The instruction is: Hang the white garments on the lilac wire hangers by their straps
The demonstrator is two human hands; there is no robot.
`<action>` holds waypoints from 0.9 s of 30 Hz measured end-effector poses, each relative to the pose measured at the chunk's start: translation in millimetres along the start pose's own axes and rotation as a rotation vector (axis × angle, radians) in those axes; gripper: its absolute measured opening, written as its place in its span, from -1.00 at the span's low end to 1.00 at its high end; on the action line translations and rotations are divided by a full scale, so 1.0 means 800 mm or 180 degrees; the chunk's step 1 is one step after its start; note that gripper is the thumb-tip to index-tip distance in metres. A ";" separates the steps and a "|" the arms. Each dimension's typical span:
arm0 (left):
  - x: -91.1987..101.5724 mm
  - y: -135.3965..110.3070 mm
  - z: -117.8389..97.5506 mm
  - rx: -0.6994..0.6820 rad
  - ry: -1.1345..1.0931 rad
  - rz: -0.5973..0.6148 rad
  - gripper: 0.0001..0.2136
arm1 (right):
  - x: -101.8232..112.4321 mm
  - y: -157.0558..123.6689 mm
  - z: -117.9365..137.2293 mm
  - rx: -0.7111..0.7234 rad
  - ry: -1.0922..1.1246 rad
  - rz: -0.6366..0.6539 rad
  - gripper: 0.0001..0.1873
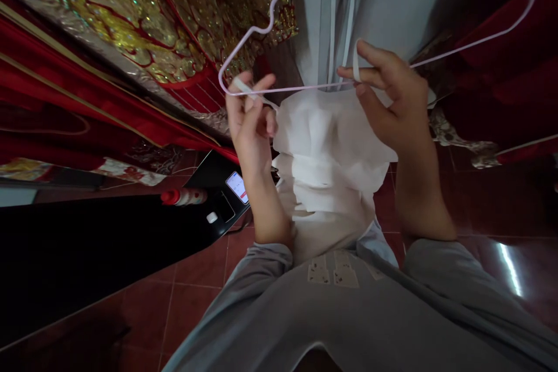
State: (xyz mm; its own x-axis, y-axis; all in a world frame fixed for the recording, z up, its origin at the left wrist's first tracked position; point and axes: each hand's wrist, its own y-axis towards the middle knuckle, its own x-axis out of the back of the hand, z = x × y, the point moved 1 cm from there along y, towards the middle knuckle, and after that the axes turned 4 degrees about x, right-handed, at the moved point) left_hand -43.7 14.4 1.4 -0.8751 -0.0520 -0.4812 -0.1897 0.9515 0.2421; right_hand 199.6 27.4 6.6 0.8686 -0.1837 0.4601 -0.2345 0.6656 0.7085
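A white tiered garment (325,145) with thin straps hangs in front of my body, below the bottom bar of a pale lilac clothes hanger (305,88). At the hanger's left corner, my left hand (251,119) pinches a white strap against the bar with its fingers curled. My right hand (387,90) has the other strap (356,64) looped over its fingers, with the thumb just below, close to the bar. The hanger's hook lies beyond the top of the view.
Gold-sequined and red garments (174,29) hang on the left, with dark red cloth (501,87) on the right. A black table (108,232) bears a red-capped bottle (183,196), a lit phone (238,187), a dark phone (224,207) and a small white case (211,217). The floor (192,296) is red tile.
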 end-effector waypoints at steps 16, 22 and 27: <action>0.038 0.060 -0.047 -0.1302 0.1663 0.0606 -0.58 | -0.001 0.001 -0.007 -0.0033 -0.0264 0.0422 -0.51; -0.025 0.075 -0.069 -0.0413 0.2026 0.0506 -0.56 | 0.003 0.001 0.002 -0.0018 -0.0463 0.0528 -0.47; -0.044 0.080 -0.075 -0.0257 0.2262 0.0384 -0.65 | 0.005 -0.002 0.014 -0.0017 -0.0503 0.0509 -0.43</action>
State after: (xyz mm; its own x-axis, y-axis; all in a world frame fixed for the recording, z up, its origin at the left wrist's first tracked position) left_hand -51.7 59.1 84.2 -0.9647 -0.1585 0.2101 -0.0817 0.9392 0.3335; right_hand 198.5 17.6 13.5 0.7414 -0.1863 0.6447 -0.3610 0.6992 0.6171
